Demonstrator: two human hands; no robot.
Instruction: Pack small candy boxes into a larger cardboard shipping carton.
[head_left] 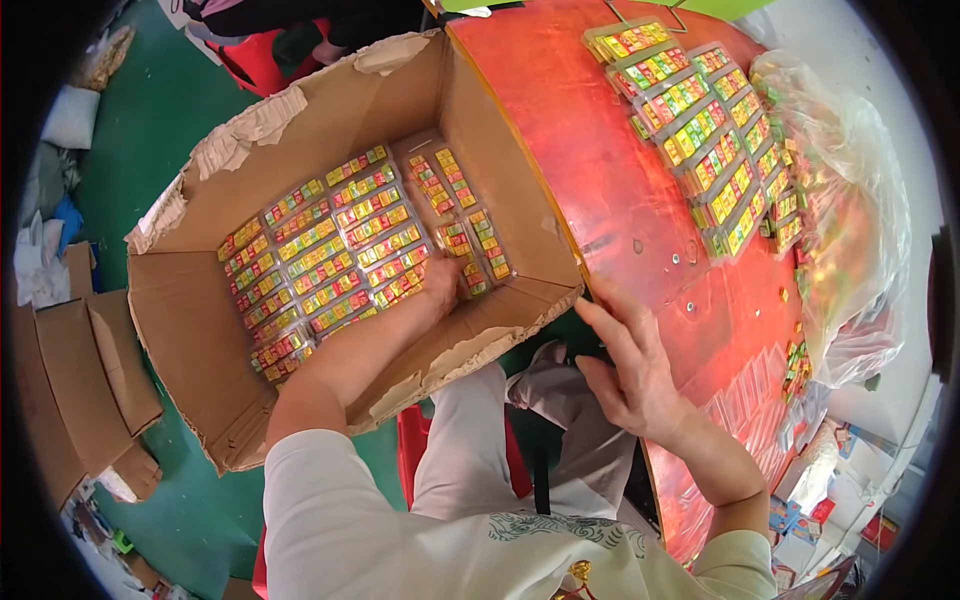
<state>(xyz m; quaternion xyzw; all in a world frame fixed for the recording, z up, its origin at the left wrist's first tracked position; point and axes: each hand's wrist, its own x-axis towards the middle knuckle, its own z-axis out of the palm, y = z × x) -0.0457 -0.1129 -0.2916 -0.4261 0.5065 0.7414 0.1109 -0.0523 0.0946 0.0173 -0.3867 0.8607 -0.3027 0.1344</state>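
Note:
My left hand [440, 285] reaches down into a large cardboard box [330, 110]. Its fingers curl at the near end of a clear plastic tray of small coloured blocks [455, 243]; the fingertips are partly hidden. Beside that hand, rows of similar filled trays [345, 240] in yellow, red and green line the bottom of the box. My right hand [635, 365] is held by the box's near right corner, at the edge of the red table. Its fingers are stretched and the thumb stands apart, with nothing seen in it.
More filled trays [700, 125] lie on the red table [620, 230]. Behind them is a big clear plastic bag [835, 210] with loose blocks next to it. Empty clear trays [745, 410] are spread nearer me. Folded cardboard [85, 365] stands on the green floor at left.

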